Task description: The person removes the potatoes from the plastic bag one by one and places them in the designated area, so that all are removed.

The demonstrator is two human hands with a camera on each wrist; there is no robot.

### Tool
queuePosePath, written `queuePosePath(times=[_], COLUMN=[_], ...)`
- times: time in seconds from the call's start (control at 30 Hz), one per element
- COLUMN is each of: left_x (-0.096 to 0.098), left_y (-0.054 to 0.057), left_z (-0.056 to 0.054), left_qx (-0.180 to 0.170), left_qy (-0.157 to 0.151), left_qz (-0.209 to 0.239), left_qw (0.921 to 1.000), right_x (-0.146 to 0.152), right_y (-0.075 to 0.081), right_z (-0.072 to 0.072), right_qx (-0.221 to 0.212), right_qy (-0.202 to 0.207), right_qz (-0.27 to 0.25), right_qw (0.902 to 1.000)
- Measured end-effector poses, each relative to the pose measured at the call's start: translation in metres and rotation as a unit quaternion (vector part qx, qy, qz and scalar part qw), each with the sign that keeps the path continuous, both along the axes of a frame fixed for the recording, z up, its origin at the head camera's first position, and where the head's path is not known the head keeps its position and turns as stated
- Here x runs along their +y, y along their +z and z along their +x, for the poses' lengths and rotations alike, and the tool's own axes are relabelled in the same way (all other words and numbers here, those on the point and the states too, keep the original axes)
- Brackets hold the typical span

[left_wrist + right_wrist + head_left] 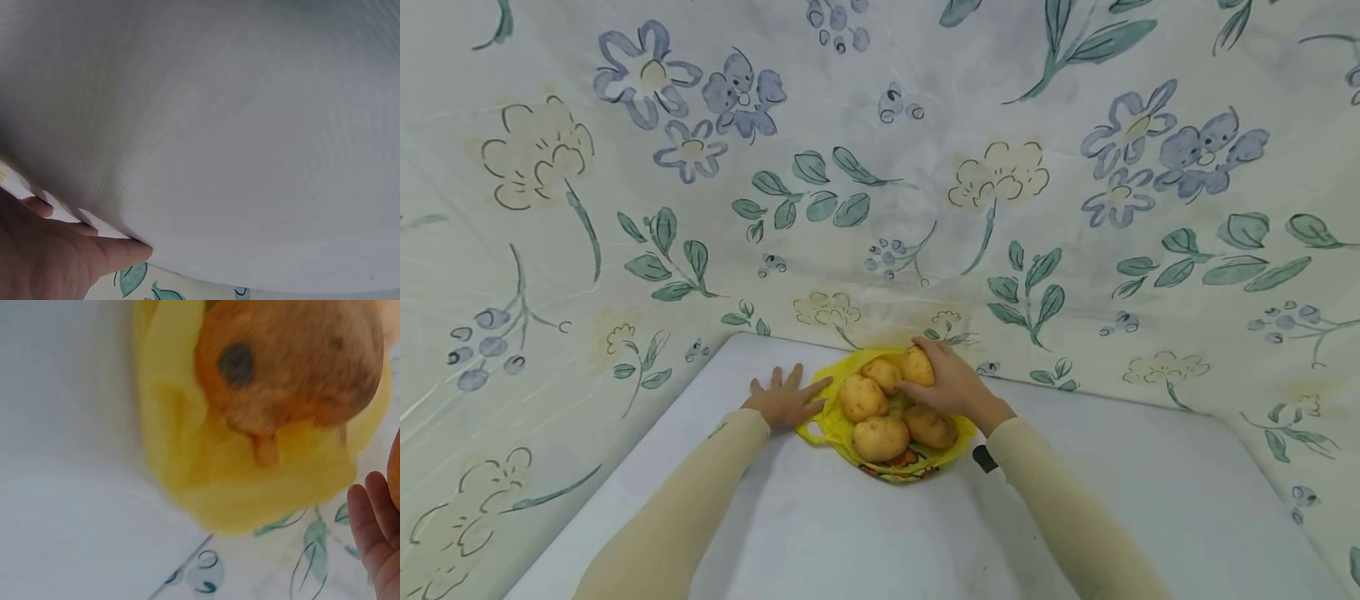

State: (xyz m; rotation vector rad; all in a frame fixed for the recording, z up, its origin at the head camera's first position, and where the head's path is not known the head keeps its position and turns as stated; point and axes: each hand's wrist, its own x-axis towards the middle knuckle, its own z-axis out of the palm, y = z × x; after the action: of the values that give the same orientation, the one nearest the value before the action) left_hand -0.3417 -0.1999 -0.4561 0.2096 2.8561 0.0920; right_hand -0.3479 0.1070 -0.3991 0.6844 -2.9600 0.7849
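A yellow plastic bag (838,443) lies spread out on the table, with several tan potatoes (862,397) on it. At the far right of the pile, my right hand (955,383) grips one potato (917,367) between thumb and fingers. In the right wrist view that hand (380,540) is at the right edge, and a potato with a dark spot (294,369) rests on the yellow plastic. My left hand (782,402), fingers spread, rests at the bag's left edge. The left wrist view shows this hand (56,259) flat against the white surface.
The white table (865,533) extends in front of and to both sides of the bag. Floral-patterned sheeting (910,242) rises behind the table's back edge and along its sides. A small black item (985,458) sits by the right wrist.
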Motion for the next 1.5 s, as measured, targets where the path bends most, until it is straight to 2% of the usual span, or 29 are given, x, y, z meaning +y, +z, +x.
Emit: queuePosePath(times=[0.27, 0.43, 0.63, 0.9, 1.07, 1.27, 1.5], left_x=[0.002, 0.002, 0.0, 0.0, 0.0, 0.0, 0.0], left_y=[0.004, 0.003, -0.004, -0.004, -0.003, -0.001, 0.003], left_z=[0.0, -0.001, -0.002, -0.003, -0.002, -0.001, 0.002], left_qx=[0.003, 0.003, -0.004, 0.007, 0.009, 0.007, -0.003], left_qy=[0.003, 0.006, 0.009, 0.004, 0.001, -0.002, -0.002], left_qz=[-0.003, -0.002, 0.001, 0.0, 0.004, 0.01, 0.013], left_qw=[1.0, 1.0, 1.0, 1.0, 1.0, 0.9999, 0.9999], right_x=[0.024, 0.036, 0.049, 0.07, 0.081, 0.089, 0.095], right_y=[0.002, 0.003, -0.005, -0.019, -0.025, -0.027, -0.03], right_z=[-0.007, -0.007, -0.01, -0.016, -0.017, -0.016, -0.016], right_qx=[0.0, -0.008, -0.015, -0.019, -0.014, -0.048, -0.07], right_qy=[-0.003, -0.024, -0.047, -0.081, -0.097, -0.127, -0.152], right_qz=[-0.005, -0.007, -0.003, -0.002, -0.037, -0.102, -0.126], right_qw=[1.0, 0.9997, 0.9988, 0.9965, 0.9945, 0.9855, 0.9779])
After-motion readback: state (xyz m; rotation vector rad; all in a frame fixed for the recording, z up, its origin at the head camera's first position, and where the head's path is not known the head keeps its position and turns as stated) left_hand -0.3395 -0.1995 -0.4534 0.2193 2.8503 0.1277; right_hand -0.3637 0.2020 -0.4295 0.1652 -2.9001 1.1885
